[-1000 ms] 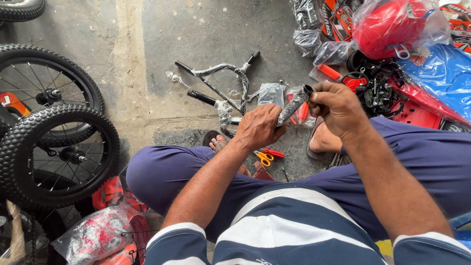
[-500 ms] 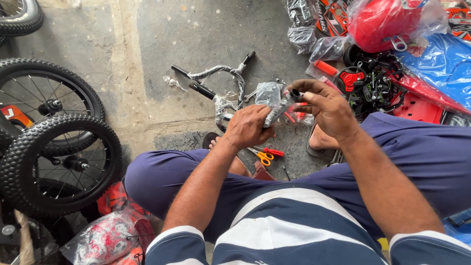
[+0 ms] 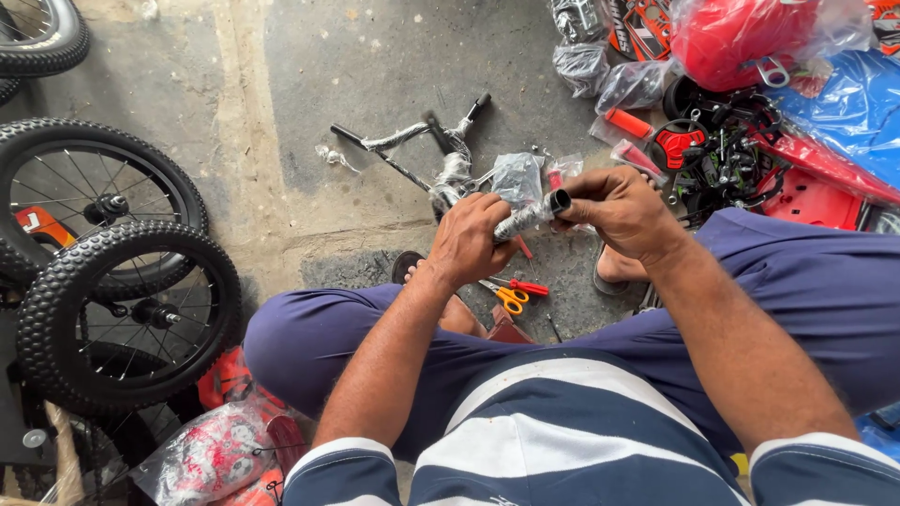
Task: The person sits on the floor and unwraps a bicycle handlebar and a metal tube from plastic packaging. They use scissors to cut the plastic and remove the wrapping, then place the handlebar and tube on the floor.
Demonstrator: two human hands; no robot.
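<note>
Wrapped tube point(image 3: 527, 216) sits above the floor between the seated person's knees, long axis slanting up to the right, dark open end toward the right hand point(image 3: 619, 214). Left hand point(image 3: 467, 240) clenches its lower end; right fingers pinch the tip.

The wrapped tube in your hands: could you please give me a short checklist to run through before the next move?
1. Left hand gripping the wrapped tube: ok.
2. Right hand at the tube's open end: ok.
3. Wrap fully off the tube: not ok, plastic covers it.
4. Scissors within reach on the floor: ok.
5. Handlebar lying free on the concrete: ok.
6. Tube end undamaged: cannot tell.
</note>
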